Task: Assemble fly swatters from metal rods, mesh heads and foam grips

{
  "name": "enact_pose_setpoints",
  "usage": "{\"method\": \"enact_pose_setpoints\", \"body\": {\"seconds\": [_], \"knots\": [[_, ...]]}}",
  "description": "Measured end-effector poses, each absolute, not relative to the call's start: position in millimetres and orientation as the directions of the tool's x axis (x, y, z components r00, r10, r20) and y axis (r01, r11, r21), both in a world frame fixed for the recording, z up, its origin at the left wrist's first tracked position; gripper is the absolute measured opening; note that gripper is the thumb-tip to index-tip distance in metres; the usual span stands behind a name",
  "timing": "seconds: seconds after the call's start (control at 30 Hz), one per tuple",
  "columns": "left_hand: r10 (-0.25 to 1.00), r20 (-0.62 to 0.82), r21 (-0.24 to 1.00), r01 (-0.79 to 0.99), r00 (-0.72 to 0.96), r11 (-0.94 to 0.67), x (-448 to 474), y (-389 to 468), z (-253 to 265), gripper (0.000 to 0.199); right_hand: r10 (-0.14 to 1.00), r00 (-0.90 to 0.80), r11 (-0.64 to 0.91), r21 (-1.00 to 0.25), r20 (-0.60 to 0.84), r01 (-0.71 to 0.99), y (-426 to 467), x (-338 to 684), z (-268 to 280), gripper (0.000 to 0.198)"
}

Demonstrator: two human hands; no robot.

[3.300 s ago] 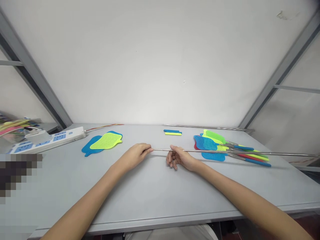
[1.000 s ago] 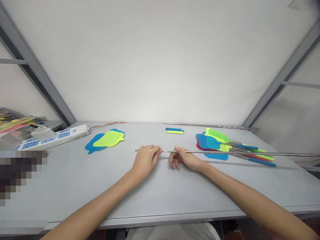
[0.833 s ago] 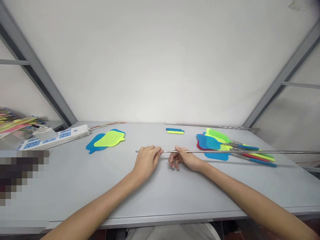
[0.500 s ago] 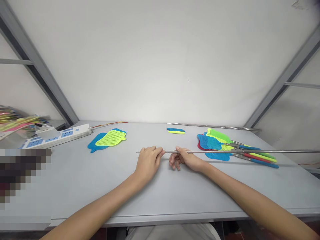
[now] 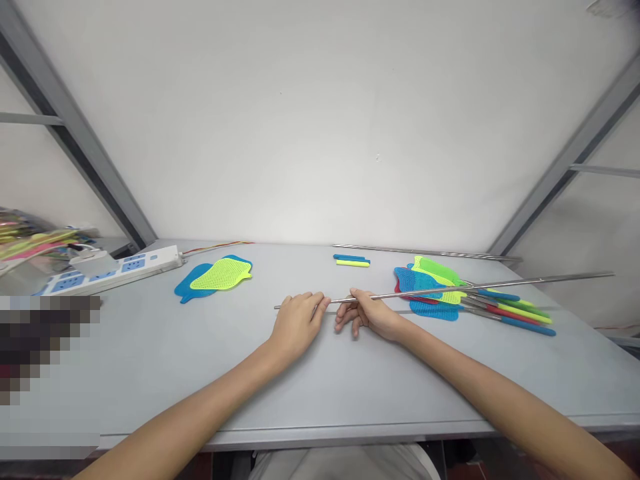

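A long thin metal rod [image 5: 480,285], thicker toward its right end like a telescopic pole, is held slantwise above the grey table. My left hand [image 5: 299,325] is closed over the thin left part, with the tip poking out past it. Just to the right, my right hand [image 5: 373,313] grips the rod between thumb and fingers, palm partly up and the lower fingers curled loosely. Beyond that hand the rod passes over a pile of fly swatters [image 5: 433,287] with mesh heads in blue, green, yellow and red and coloured handles.
Two loose swatter heads, yellow [image 5: 223,273] over blue [image 5: 193,283], lie at left. Short blue and yellow handle sleeves [image 5: 353,263] lie at the back. More metal rods [image 5: 425,251] rest along the wall. A power strip [image 5: 145,267] stands at far left.
The rod's right end has swung up toward the back wall and now shows inside the view; before, it ran past the right edge. Both hands have hardly moved.
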State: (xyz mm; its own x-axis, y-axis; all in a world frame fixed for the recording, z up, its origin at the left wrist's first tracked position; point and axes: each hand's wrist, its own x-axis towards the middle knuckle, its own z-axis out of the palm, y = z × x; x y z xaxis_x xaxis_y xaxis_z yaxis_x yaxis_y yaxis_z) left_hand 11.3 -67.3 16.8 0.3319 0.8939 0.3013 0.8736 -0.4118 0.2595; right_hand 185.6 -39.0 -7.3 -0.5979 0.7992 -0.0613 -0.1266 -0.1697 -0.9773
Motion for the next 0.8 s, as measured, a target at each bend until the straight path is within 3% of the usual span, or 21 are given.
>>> {"method": "enact_pose_setpoints", "body": {"seconds": [0.23, 0.47, 0.8], "knots": [[0.889, 0.311, 0.312, 0.847, 0.336, -0.429, 8.4, -65.5, 18.6, 0.035, 0.805, -0.580, -0.242, -0.961, -0.121, -0.135, -34.1, 187.0, -8.0, 0.043], [0.837, 0.294, 0.285, 0.794, 0.461, -0.538, -0.2, -61.1, 20.5, 0.040, 0.825, -0.542, -0.293, -0.941, -0.159, -0.170, -32.8, 187.8, -6.9, 0.039], [0.832, 0.282, 0.290, 0.784, 0.477, -0.548, -2.2, -58.8, 20.1, 0.026, 0.829, -0.535, -0.302, -0.935, -0.161, -0.186, -33.6, 187.1, -4.7, 0.035]]}}
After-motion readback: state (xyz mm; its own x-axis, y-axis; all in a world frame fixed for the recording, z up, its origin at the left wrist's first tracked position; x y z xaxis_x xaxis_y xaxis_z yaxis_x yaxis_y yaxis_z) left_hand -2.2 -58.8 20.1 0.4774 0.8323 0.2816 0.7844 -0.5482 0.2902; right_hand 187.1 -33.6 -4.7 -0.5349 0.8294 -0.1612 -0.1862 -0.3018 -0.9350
